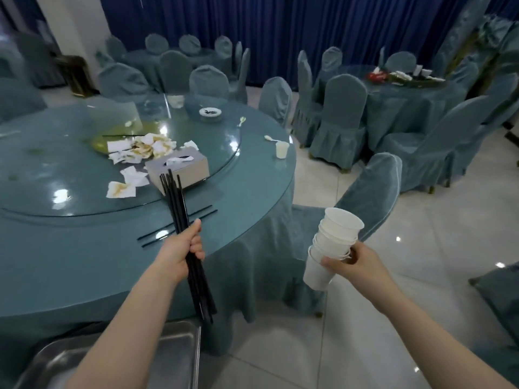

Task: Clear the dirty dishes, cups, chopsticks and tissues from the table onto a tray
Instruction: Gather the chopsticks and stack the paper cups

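Note:
My left hand (pixel 184 248) grips a bundle of black chopsticks (pixel 175 197) over the near edge of the round table (pixel 84 262). One pair of black chopsticks (pixel 202 213) still lies on the table by that hand. My right hand (pixel 355 262) holds a stack of white paper cups (pixel 334 242), tilted, off the table's right side. A metal tray (pixel 174 349) sits below my left forearm. Crumpled dirty tissues (pixel 140 148) lie on the glass turntable beside a tissue box (pixel 179 167). A single white cup (pixel 281 149) stands at the table's right edge.
A small white dish (pixel 210 112), another cup (pixel 175 101) and plastic spoons (pixel 271 138) lie on the far side. A covered chair (pixel 370 192) stands close on the right. More covered chairs and a second table (pixel 407 88) with dishes fill the back.

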Action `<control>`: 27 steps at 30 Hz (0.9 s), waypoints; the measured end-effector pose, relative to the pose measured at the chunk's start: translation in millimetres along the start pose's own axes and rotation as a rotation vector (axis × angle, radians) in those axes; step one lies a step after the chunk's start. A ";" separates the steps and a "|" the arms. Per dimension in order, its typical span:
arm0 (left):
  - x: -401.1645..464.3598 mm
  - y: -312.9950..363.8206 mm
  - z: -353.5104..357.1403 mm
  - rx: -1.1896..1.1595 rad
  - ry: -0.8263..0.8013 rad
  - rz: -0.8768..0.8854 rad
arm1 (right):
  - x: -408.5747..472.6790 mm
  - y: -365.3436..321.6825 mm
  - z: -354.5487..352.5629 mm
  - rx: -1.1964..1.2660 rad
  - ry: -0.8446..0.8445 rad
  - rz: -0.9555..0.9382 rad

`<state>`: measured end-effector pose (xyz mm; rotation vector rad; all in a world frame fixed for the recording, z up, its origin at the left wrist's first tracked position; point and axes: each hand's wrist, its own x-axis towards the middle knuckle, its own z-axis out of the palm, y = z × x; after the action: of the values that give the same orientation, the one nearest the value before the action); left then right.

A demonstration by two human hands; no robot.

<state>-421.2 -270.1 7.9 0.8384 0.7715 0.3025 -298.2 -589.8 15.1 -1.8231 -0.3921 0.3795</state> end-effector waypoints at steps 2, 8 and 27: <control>27.9 12.8 6.8 0.097 0.027 0.045 | 35.1 -4.1 4.9 -0.015 -0.017 -0.003; 101.9 34.4 2.0 0.418 0.175 0.132 | 126.4 -8.4 21.6 0.008 -0.137 0.040; 248.5 33.6 -56.1 1.573 0.438 0.025 | 379.9 29.9 94.7 -0.118 -0.458 0.068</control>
<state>-287.1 -86.9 -112.5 2.2982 1.4038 -0.1964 0.0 -346.3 -61.7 -1.8602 -0.6794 0.8420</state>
